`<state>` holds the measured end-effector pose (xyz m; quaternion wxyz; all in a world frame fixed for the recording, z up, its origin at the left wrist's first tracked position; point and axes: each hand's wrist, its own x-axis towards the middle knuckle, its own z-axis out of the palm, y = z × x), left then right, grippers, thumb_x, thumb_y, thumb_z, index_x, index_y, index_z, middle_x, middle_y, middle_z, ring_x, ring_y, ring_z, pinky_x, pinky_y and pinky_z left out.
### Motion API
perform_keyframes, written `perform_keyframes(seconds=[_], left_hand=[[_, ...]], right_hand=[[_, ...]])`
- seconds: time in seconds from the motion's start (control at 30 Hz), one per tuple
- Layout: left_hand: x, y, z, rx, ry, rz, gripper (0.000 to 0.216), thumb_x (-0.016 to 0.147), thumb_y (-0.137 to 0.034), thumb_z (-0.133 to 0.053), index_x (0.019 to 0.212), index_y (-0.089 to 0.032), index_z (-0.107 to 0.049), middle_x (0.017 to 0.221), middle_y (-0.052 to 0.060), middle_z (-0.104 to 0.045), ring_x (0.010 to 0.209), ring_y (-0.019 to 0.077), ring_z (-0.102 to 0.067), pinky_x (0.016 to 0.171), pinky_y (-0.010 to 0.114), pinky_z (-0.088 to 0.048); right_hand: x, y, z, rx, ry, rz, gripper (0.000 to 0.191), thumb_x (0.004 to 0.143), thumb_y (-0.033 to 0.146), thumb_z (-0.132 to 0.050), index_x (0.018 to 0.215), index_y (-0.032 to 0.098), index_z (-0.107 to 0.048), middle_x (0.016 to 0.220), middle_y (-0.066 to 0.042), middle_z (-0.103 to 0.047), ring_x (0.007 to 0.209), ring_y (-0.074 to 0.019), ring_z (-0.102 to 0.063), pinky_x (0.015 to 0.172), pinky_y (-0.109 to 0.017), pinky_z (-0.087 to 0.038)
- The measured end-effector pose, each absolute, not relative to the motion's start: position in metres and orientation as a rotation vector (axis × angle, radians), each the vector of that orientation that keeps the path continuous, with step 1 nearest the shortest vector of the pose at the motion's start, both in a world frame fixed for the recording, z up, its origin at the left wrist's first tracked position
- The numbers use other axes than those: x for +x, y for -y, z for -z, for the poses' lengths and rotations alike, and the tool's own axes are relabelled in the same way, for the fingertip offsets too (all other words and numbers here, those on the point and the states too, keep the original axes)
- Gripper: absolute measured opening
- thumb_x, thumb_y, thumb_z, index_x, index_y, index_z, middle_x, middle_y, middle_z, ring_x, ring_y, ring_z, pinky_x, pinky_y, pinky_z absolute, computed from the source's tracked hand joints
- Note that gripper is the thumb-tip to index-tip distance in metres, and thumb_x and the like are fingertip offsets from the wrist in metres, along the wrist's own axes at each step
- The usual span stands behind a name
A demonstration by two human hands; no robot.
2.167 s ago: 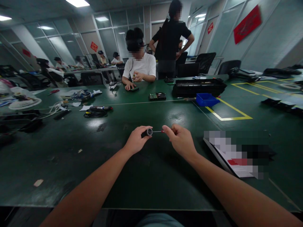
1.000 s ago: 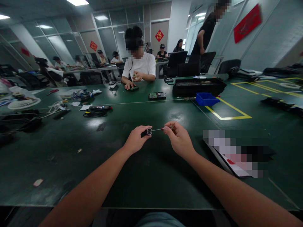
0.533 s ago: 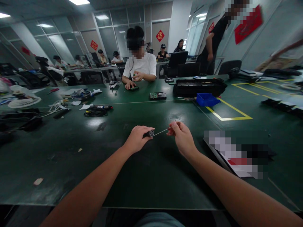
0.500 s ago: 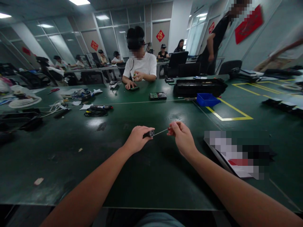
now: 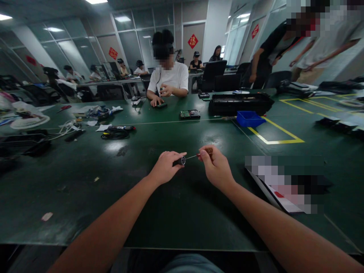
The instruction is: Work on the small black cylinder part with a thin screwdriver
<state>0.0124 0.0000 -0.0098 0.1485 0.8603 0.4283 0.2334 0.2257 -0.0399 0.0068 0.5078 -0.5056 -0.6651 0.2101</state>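
My left hand (image 5: 165, 167) is closed around a small black cylindrical part (image 5: 180, 161) with a round metal end face, held just above the green table (image 5: 170, 212). My right hand (image 5: 214, 165) pinches a thin screwdriver (image 5: 199, 155) with a reddish-brown handle. Its slim metal shaft points left and its tip meets the part's end face. Both forearms reach in from the bottom of the view. The rest of the part is hidden inside my left fist.
A blurred flat sheet (image 5: 284, 182) lies right of my hands. Farther back sit a blue bin (image 5: 249, 118), a long black tray (image 5: 239, 103), a circuit board (image 5: 189, 114) and black cables (image 5: 113, 133). A seated person (image 5: 167, 77) works opposite; others stand at the back right.
My right hand has shifted slightly left and the screwdriver's handle has turned in my fingers. The left hand stays put. The standing people at the back right have moved farther right.
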Motion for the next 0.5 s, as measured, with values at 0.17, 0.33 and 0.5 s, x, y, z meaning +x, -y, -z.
perform_keyframes(seconds=[0.17,0.33,0.5], left_hand=[[0.0114,-0.0019,0.0107,2.501,-1.26,-0.599,0.045,0.091,-0.023,-0.067,0.135,-0.028,-0.062,0.118,0.005,-0.07,0.113,0.0244,-0.06,0.106,0.048,-0.039],[0.0115,-0.0021,0.0091,2.463,-1.288,-0.553,0.044,0.09,-0.023,-0.068,0.133,-0.027,-0.064,0.118,0.006,-0.069,0.112,0.0252,-0.06,0.105,0.048,-0.04],[0.0126,0.0003,0.0039,2.33,-1.308,-0.636,0.037,0.09,-0.022,-0.066,0.127,-0.024,-0.066,0.118,0.007,-0.068,0.112,0.025,-0.06,0.103,0.046,-0.044]], right_hand=[[0.2275,0.0398,-0.0105,-1.249,1.783,-0.424,0.014,0.099,0.031,-0.048,0.098,0.022,-0.058,0.083,-0.005,-0.071,0.078,-0.0214,-0.07,0.07,-0.033,-0.048],[0.228,0.0395,-0.0117,-1.301,1.767,-0.371,0.014,0.098,0.03,-0.047,0.095,0.022,-0.058,0.082,-0.005,-0.07,0.076,-0.0218,-0.068,0.067,-0.033,-0.048],[0.2292,0.0394,-0.0104,-1.31,1.691,-0.378,0.018,0.1,0.034,-0.046,0.095,0.022,-0.059,0.084,-0.006,-0.07,0.076,-0.0215,-0.068,0.068,-0.034,-0.048]])
